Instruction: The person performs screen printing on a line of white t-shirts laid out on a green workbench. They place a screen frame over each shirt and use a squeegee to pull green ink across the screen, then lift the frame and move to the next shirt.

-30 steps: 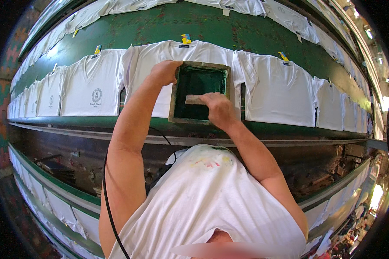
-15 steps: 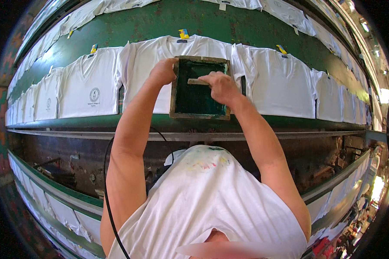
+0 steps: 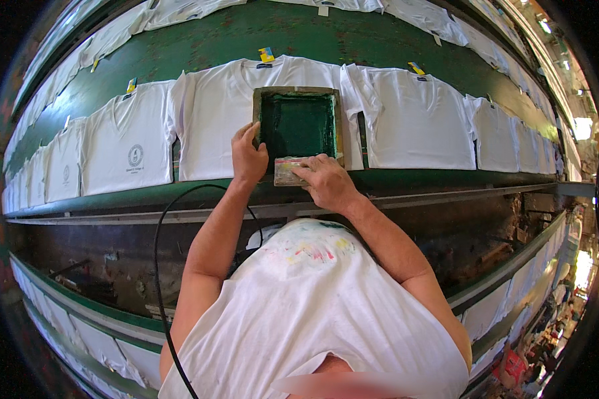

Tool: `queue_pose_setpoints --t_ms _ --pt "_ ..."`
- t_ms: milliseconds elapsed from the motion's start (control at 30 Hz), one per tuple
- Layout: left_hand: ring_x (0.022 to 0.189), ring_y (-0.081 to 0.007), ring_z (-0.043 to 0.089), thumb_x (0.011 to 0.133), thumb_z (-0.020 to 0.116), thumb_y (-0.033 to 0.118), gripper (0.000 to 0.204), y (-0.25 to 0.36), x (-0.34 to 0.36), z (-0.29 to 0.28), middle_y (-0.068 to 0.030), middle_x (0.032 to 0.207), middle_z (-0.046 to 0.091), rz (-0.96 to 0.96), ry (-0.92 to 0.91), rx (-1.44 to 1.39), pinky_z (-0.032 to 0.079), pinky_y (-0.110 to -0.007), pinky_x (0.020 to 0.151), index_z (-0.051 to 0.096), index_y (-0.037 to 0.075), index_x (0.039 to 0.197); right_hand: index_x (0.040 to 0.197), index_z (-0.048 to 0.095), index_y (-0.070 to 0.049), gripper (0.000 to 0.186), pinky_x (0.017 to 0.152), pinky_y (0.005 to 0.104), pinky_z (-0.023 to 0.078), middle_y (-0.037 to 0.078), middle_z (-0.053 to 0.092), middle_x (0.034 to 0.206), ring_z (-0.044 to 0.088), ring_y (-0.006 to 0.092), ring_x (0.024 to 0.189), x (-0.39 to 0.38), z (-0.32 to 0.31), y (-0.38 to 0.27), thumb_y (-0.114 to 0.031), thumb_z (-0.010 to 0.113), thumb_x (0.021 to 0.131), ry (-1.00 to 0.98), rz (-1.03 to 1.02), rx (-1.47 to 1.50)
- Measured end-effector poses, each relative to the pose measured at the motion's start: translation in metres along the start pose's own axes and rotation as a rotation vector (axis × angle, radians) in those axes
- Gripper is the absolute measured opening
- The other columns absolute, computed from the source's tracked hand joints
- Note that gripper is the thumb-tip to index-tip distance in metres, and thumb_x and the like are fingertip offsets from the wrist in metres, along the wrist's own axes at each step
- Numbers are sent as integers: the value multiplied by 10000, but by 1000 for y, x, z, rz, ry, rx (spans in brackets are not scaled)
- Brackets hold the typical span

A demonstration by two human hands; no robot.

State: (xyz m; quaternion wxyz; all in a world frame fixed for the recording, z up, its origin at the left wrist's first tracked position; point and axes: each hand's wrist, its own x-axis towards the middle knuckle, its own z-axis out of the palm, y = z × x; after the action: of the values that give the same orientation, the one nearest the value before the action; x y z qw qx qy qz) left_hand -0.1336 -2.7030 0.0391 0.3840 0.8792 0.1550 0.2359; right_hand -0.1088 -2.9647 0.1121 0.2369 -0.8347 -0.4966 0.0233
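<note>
A wooden-framed printing screen [image 3: 298,124] with a green mesh lies flat on a white T-shirt [image 3: 213,126] spread on the long green table [image 3: 246,33]. My left hand [image 3: 247,154] grips the screen's left frame edge near its lower corner. My right hand [image 3: 326,181] holds a squeegee [image 3: 288,170] at the near edge of the mesh, fingers pressed over it. My arms reach forward over my white, paint-stained shirt.
Several white T-shirts lie in rows along the green table; one to the left [image 3: 130,143] carries a round printed mark, one to the right [image 3: 412,120] is plain. A black cable [image 3: 160,266] loops by my left arm. A lower shelf of shirts [image 3: 80,332] runs below.
My right hand has drawn the squeegee from the upper part of the screen down to its near edge. My left hand has slid down the frame's left side.
</note>
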Motion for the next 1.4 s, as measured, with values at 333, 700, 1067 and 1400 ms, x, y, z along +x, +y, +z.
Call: queue_pose_setpoints --t_ms 333,700,1067,1400 --pt "1400 -477 566 874 640 -143 516 1 -22 0 -272 1505 617 187 79 45 510 -529 1168 790 79 1314 1539 616 30 574 1094 427 560 204 684 1455 680 341 1297 -22 14 68 -182 789 1035 521 567 447" --pt "1416 -403 630 885 699 -170 470 70 -30 21 -222 1525 659 65 137 -97 559 -477 1144 811 57 1281 1667 527 2 620 1086 315 500 54 690 1408 632 143 1216 -63 -11 114 -247 713 1131 385 666 925" --pt "1346 -368 665 827 708 -150 520 257 -65 270 -198 1545 645 72 17 -316 557 -442 1139 808 80 1282 1627 594 -3 556 1206 395 461 138 671 1539 617 249 1394 -268 -130 296 -282 673 1153 762 678 806" --pt "1492 -406 552 857 702 -127 444 361 -95 416 -221 1617 593 36 -46 -415 499 -482 1220 848 91 1214 1612 622 -19 529 1164 407 528 175 656 1591 643 279 1425 -388 -183 424 -300 671 1166 834 897 853"
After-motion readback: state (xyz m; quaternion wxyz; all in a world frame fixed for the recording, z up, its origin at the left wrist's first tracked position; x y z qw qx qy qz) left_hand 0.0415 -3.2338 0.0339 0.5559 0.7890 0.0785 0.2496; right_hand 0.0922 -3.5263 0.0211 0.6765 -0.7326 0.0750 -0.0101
